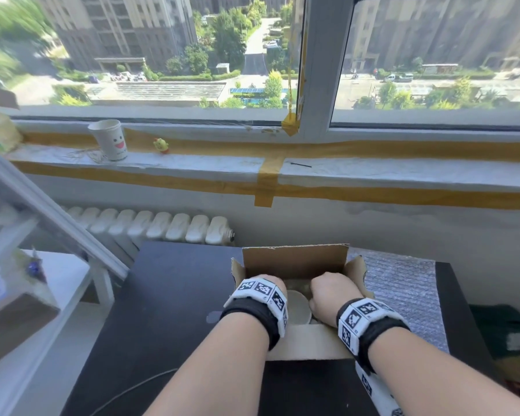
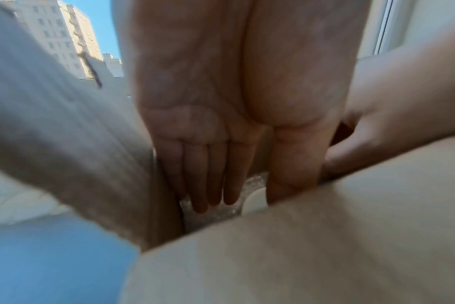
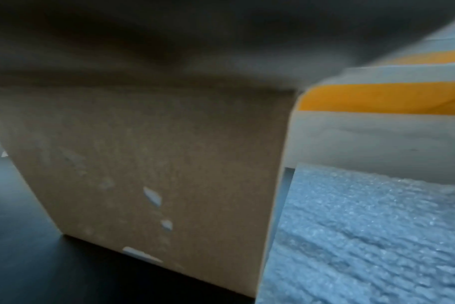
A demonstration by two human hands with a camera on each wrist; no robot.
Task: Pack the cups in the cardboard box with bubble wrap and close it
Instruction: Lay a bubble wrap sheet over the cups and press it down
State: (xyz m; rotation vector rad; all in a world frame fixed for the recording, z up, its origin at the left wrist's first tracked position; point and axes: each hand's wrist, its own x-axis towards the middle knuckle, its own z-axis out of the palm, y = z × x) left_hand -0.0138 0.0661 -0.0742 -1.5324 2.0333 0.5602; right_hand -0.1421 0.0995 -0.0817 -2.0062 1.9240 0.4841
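Left hand point(image 2: 221, 127) fingers straight, inside box point(image 1: 294, 262) | cup point(image 1: 297, 307) beside fingertips | right hand point(image 1: 330, 295) grip unclear

Bright daylight pours through the window point(image 1: 168, 55), leaving the dark table point(image 1: 162, 295) below it dim by contrast, and straight lines bow towards the edges of the head view. Both wrist views are smeared with blur. The right wrist view is murky along its top, above the cardboard box point(image 3: 156, 164).

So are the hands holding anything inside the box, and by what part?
The left hand holds nothing; its fingers are straight, down in the cardboard box beside a white cup. What the right hand grips cannot be told.
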